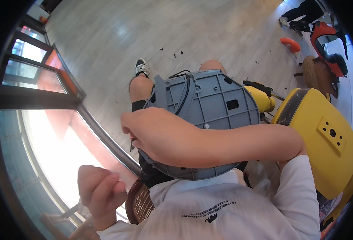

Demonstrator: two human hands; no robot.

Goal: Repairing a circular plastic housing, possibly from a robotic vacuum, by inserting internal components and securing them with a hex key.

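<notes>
A large grey plastic shell with ribs (214,104) and a black cable rests on my lap. My right hand (148,132) reaches across it to its left edge, fingers curled round a mostly hidden thing; a small red and dark piece peeks out below them. Low at the left, away from the shell, my left hand (101,188) is closed, thumb and fingertips bunched; anything inside is too hidden to make out.
Yellow padded part (312,112) at my right, with a metal pole. Beyond it stand a wicker stool (316,76), red-and-black equipment (322,44) and an orange curved piece (290,44); a person's legs (304,12) behind. Glass panels (40,80) line my left. Small dark bits (175,55) lie on the floor.
</notes>
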